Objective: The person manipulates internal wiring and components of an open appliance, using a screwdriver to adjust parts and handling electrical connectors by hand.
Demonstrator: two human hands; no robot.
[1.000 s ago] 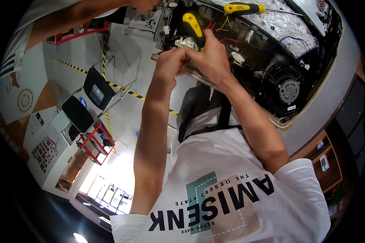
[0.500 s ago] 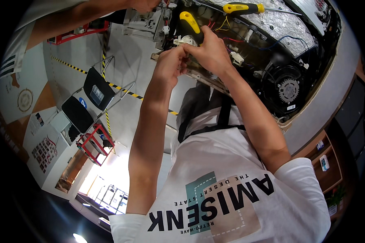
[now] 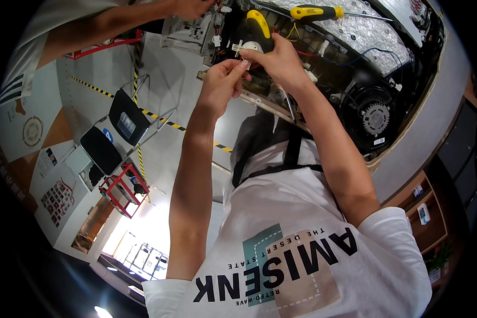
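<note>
A white part (image 3: 252, 46) sits at upper centre of the frame, over the open unit (image 3: 259, 102). The right hand (image 3: 283, 61) is closed on it, thumb across the near side, other fingers largely hidden; how firmly cannot be told. The driver (image 3: 259, 25), black and yellow, rises behind the part and seems tucked into the same hand; the shaft (image 3: 291, 107) below the palm is probably its own. At lower left of the part, the left hand (image 3: 222, 82) holds thumb and forefinger almost together; whether they pinch anything cannot be told.

Likely faults: (a) with one hand apparently shared between part and driver, a loosened finger could drop either into the unit; (b) a turn of the wrist could swing the shaft against nearby fittings; (c) the yellow wires (image 3: 293, 33) and red wire (image 3: 306, 53), near the right fingers, could snag and be tugged; (d) the second driver (image 3: 315, 11), lying loose near the foil (image 3: 387, 42) at upper right, could roll if the unit is jolted, perhaps by the co-worker's hand (image 3: 193, 6) at upper left
</note>
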